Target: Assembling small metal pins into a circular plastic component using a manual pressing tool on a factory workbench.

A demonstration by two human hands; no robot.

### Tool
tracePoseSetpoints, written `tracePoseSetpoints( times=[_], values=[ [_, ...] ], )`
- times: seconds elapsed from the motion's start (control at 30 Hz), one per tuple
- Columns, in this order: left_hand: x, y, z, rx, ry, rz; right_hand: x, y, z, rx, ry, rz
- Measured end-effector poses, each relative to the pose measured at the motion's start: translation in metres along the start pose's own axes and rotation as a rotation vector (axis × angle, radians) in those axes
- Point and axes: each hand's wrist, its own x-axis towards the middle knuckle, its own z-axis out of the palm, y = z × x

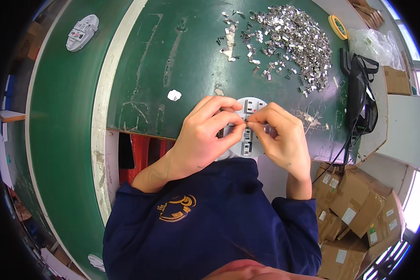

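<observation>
A round light-grey plastic housing point(238, 148) with slots and small fittings along its middle lies at the table's near edge, close to my body. Over its centre, my left hand point(210, 128) pinches with thumb and forefinger. My right hand point(281, 134) meets it there, thumb and forefinger also pressed together. Whatever sits between the fingertips is too small and covered to make out. Both hands hide parts of the housing's left and right sides. Beyond them lies a large heap of small shiny metal clips point(296, 39), some scattered loose toward the left.
A yellow tape roll point(338, 27) and a black mesh bag with cables point(361, 95) lie along the right side. Left of the table runs a green conveyor belt point(63, 116) carrying another grey housing point(82, 32). Cardboard boxes point(359, 200) are stacked at lower right.
</observation>
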Motion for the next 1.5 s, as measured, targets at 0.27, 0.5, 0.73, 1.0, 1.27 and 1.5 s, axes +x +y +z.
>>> tracePoseSetpoints(
  times=[0.27, 0.5, 0.73, 1.0, 1.27, 1.5],
  values=[
    [-0.003, -0.002, 0.000, -0.029, 0.000, -0.019, 0.002, 0.003, 0.000, 0.060, 0.025, 0.009],
    [-0.001, -0.003, -0.002, -0.010, -0.009, 0.005, 0.002, 0.001, 0.008, -0.060, 0.027, -0.072],
    [-0.002, -0.006, -0.006, -0.040, -0.104, 0.004, 0.005, -0.007, -0.007, 0.045, 0.066, -0.027],
    [0.003, 0.000, -0.005, 0.122, -0.294, 0.086, 0.005, 0.007, 0.002, 1.058, 0.322, -0.344],
    [0.005, -0.002, -0.004, 0.155, -0.345, 0.080, 0.012, 0.006, 0.021, 1.169, 0.277, -0.347],
    [0.007, -0.002, -0.005, 0.202, -0.379, 0.128, 0.015, -0.002, 0.040, 0.705, 0.419, -0.340]
  ],
)
